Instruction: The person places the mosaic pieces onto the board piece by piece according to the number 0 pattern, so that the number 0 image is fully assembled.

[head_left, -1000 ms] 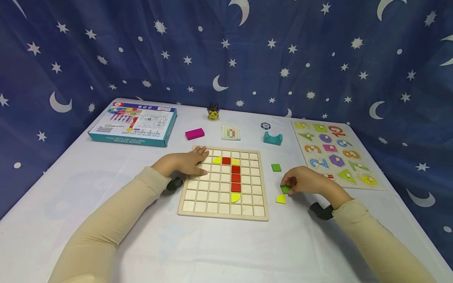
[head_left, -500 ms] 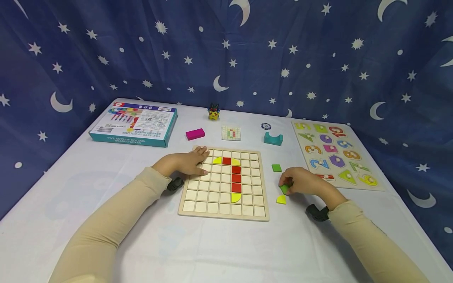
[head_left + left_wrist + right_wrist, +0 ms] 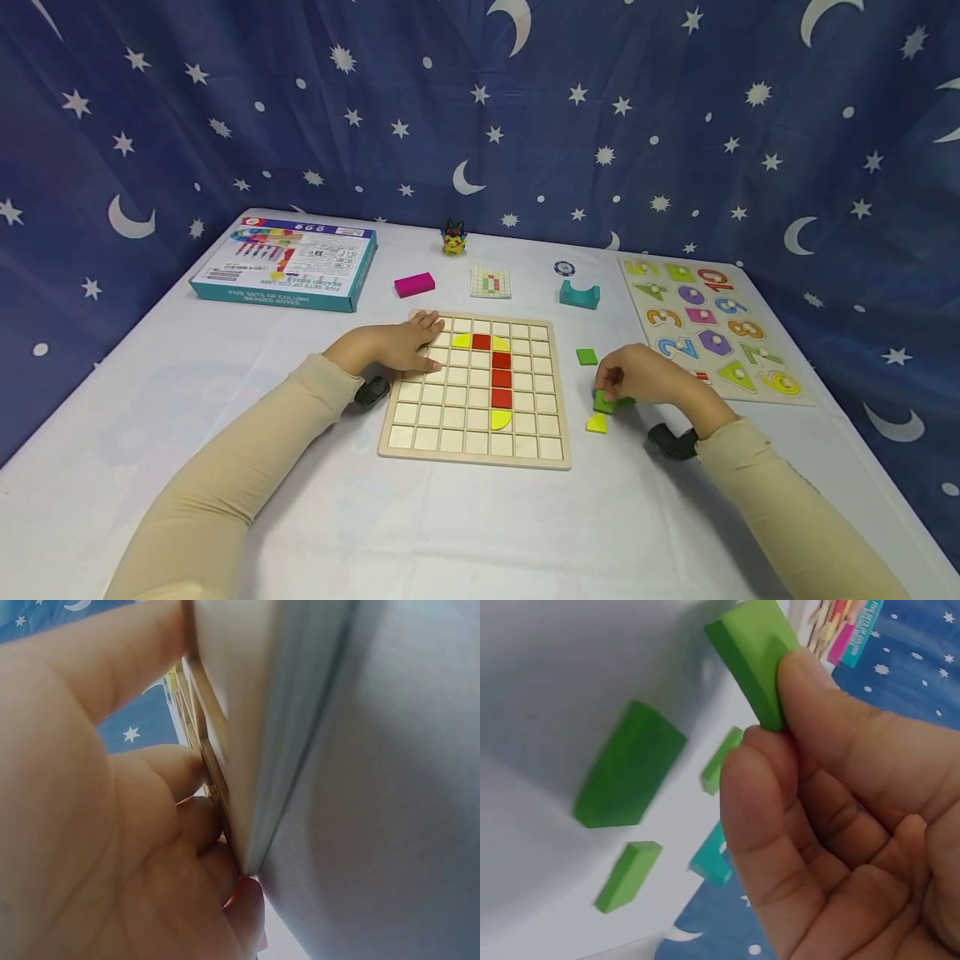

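- Fingers of the right hand are bent and pinch a small green wooden square block, lifted just above the white counter, right of the wooden grid board.
- Left hand lies flat, fingers straight, on the board's top left corner.
- Three red square tiles and three yellow half-round tiles sit in the board.
- One more green square and one yellow-green piece lie on the counter nearby.
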Demonstrator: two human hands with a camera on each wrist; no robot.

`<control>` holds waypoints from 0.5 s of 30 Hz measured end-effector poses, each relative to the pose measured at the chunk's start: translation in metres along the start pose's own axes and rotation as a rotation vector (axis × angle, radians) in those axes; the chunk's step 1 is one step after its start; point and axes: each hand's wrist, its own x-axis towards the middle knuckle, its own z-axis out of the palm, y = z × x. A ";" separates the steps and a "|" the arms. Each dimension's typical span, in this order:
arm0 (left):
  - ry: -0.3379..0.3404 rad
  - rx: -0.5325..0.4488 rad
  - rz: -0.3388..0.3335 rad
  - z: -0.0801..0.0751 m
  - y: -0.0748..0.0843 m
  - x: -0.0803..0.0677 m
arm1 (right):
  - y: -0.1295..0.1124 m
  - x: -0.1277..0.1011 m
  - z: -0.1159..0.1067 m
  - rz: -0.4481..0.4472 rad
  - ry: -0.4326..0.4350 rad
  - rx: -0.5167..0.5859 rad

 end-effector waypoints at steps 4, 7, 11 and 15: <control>0.000 -0.003 -0.001 0.000 0.000 0.000 | -0.005 0.002 -0.004 -0.037 0.018 -0.003; 0.001 0.002 0.002 0.001 0.000 0.000 | -0.011 0.006 -0.006 -0.076 0.014 -0.002; -0.001 0.010 0.003 0.000 0.000 0.000 | -0.025 0.014 -0.006 -0.109 -0.015 -0.014; -0.010 0.020 -0.001 -0.001 0.000 0.000 | -0.040 0.024 -0.003 -0.139 -0.027 -0.023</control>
